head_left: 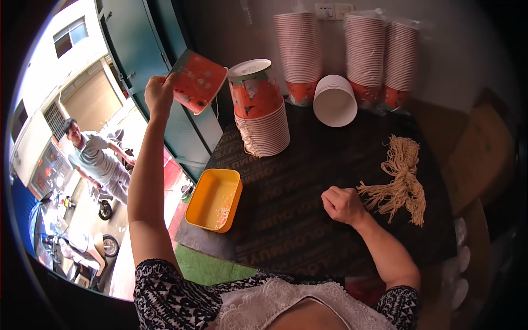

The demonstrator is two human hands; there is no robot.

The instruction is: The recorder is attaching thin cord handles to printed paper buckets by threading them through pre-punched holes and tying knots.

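Up at the left, my left hand (158,98) grips an orange-red patterned paper tub (199,82) by its dark green base end. The tub is tilted, and a thin pale string hangs from its rim. Just right of it stands a stack of similar upside-down tubs (258,102), with strings trailing down its left side. My right hand (342,204) is closed in a fist over the dark table (286,203); whatever it may hold is hidden. Beside that fist lies a bundle of beige strings (401,176), tied in the middle, with loose ends spread out.
A yellow plastic box (209,192) with small pale bits inside sits at the table's left. Tall stacks of tubs (300,49), some plastic-wrapped, line the wall, with white-lined tubs (335,102) lying open-end forward. Outside the green door (137,44), a person (99,157) stands near scooters.
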